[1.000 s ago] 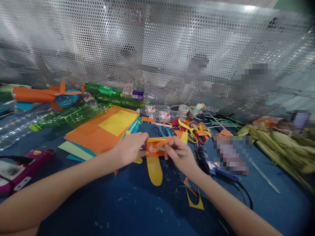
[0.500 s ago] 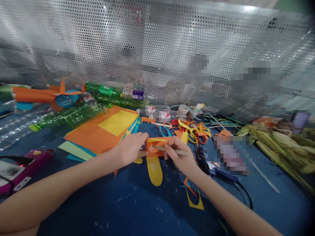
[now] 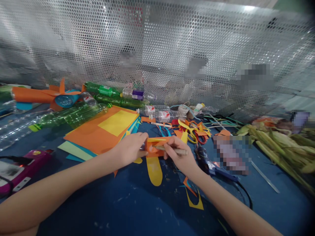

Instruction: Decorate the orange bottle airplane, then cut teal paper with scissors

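Note:
My left hand (image 3: 129, 151) is closed around the left end of a small bottle wrapped in orange paper (image 3: 152, 152), which lies sideways. A rounded yellow paper wing (image 3: 155, 173) sticks out from its near side, and another yellow piece stands on its far side. In my right hand (image 3: 183, 164) is a slim tan pen (image 3: 181, 152), held in a writing grip. The pen's tip points at a pale patch on the orange paper; whether it touches is too small to tell. Parts of the bottle are hidden by my fingers.
Coloured paper sheets (image 3: 88, 132) and green bottles (image 3: 86, 114) lie at left, near a purple power strip (image 3: 29, 167). Scissors (image 3: 192, 137) sit among paper scraps. A blue glue gun (image 3: 221, 172) with a cord and corn husks (image 3: 278, 147) are at right. Perforated metal (image 3: 157, 49) stands behind.
The pen and right hand have shifted very slightly over the orange paper. My left hand keeps the same hold on the bottle.

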{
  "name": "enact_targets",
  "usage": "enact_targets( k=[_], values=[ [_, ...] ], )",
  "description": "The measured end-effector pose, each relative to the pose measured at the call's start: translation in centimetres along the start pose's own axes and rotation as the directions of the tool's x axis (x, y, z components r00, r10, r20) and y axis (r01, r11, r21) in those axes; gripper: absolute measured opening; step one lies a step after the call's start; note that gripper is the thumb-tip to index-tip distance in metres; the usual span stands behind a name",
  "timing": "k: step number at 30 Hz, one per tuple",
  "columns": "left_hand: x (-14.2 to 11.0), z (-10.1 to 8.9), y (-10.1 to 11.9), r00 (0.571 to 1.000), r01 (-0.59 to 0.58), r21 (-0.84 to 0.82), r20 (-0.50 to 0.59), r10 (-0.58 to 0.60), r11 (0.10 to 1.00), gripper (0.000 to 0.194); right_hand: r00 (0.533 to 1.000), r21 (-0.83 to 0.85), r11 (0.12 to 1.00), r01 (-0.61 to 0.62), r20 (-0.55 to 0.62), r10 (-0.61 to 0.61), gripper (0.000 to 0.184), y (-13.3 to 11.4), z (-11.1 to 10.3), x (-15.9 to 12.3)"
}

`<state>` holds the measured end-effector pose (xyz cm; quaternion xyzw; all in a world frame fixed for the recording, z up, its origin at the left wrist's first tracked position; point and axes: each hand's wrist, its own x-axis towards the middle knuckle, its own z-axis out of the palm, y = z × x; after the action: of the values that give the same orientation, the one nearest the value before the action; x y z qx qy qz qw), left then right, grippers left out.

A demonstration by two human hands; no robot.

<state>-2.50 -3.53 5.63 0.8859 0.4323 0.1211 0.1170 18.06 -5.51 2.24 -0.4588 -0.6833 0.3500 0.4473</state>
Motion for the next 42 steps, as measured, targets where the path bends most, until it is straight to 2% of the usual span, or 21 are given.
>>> enact_targets(
  k=[16, 42],
  values=[
    [0.11, -0.01, 0.03, 1.0, 0.014, 0.011, 0.016, -0.014, 1.0, 0.024, 1.0, -0.004, 1.0, -0.005, -0.023, 0.005, 0.018, 0.12, -0.26, 0.13],
    [0.17, -0.11, -0.02, 1.0, 0.028, 0.016, 0.013, -0.028, 0.999, 0.022, 1.0, 0.002, 1.0, -0.004, -0.021, 0.004, 0.018, 0.46, -0.45, 0.2]
  ],
)
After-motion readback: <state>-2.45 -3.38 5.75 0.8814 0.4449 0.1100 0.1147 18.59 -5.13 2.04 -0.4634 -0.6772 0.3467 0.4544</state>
